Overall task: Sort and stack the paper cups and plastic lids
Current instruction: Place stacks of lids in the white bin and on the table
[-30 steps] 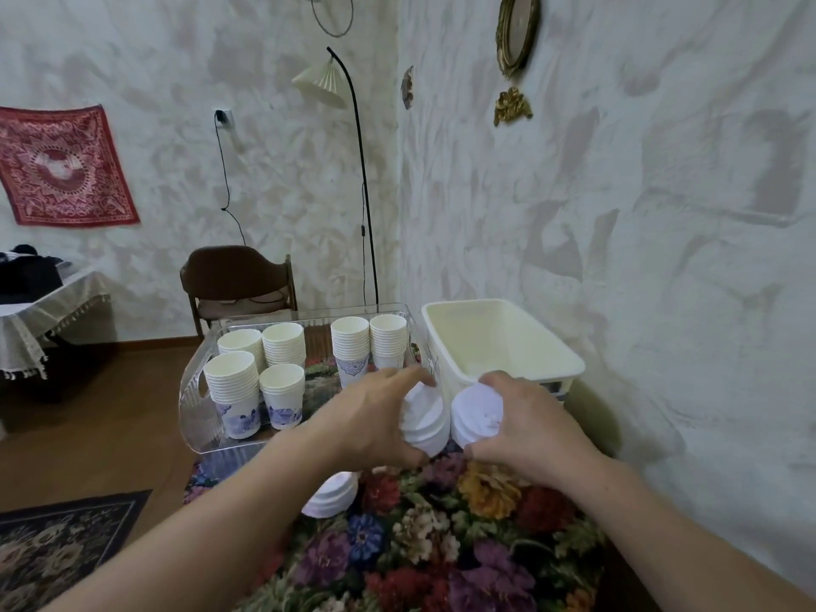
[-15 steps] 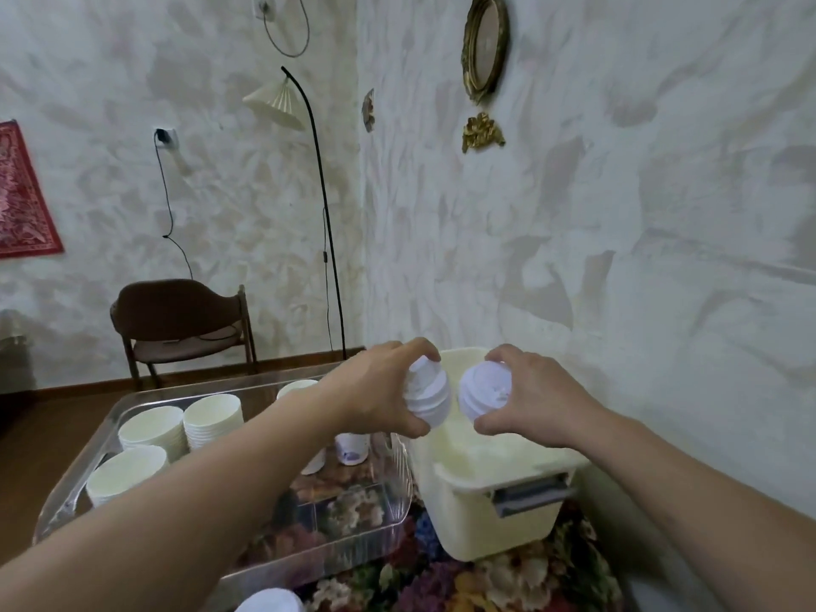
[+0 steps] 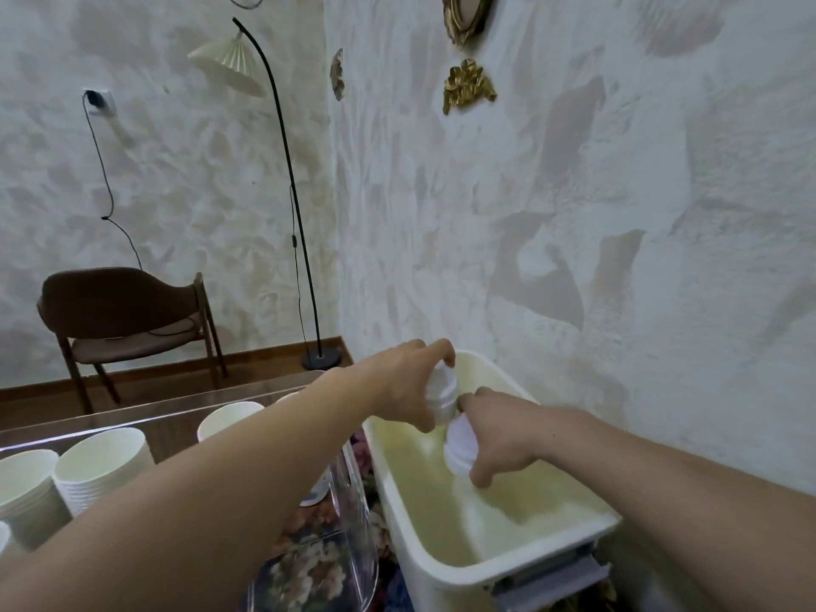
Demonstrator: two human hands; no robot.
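Cream plastic tub (image 3: 494,572), beside the textured wall (image 3: 618,214), with both hands reaching into it. Clear plastic tray (image 3: 353,545), touching the tub's left side, containing stacks of paper cups (image 3: 103,468). Brown chair (image 3: 128,320) and black floor lamp (image 3: 282,170) stand by the far wall. Left hand (image 3: 408,384), fingers curled round a stack of white plastic lids (image 3: 441,393) above the tub's far end. Right hand (image 3: 499,428), lower inside the tub, thumb and fingers gripping a second lid stack (image 3: 459,448).
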